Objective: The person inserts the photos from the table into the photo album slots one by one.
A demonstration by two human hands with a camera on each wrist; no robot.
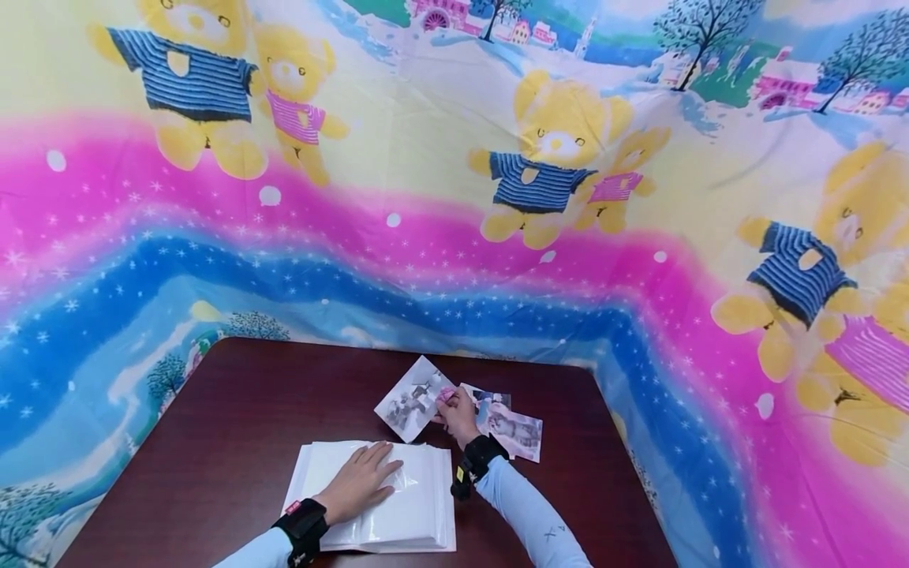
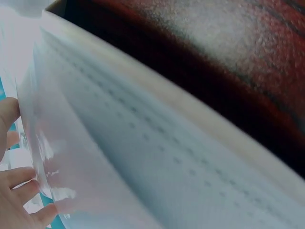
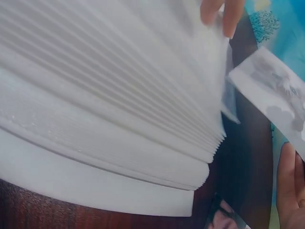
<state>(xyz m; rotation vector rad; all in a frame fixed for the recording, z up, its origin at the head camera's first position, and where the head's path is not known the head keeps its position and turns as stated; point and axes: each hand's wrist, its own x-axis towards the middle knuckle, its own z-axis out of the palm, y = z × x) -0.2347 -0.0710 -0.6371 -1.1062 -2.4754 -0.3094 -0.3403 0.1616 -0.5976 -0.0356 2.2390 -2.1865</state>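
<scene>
A photo album (image 1: pixel 426 513) with white pages and clear plastic sleeves lies opened near the table's front. My left hand (image 1: pixel 360 483) rests on its page, fingers spread and fairly straight. In the left wrist view, the fingers (image 2: pixel 21 193) touch the shiny sleeve. Beyond the album's far right corner, my right hand (image 1: pixel 457 416) pinches a photo print (image 1: pixel 410 401) by its right side. That photo is greyish with a white border and tilts above the table. In the right wrist view, the same photo (image 3: pixel 274 90) appears above part of the right hand (image 3: pixel 291 191).
Several loose photos (image 1: pixel 518 434) lie overlapping on the table right of the right hand. The dark reddish-brown table (image 1: pixel 234 418) has a cloth (image 1: pixel 426 268) printed with bears and snow scenes hanging behind and beside it. The album's thick stack of pages (image 3: pixel 109 95) fans out at its edge.
</scene>
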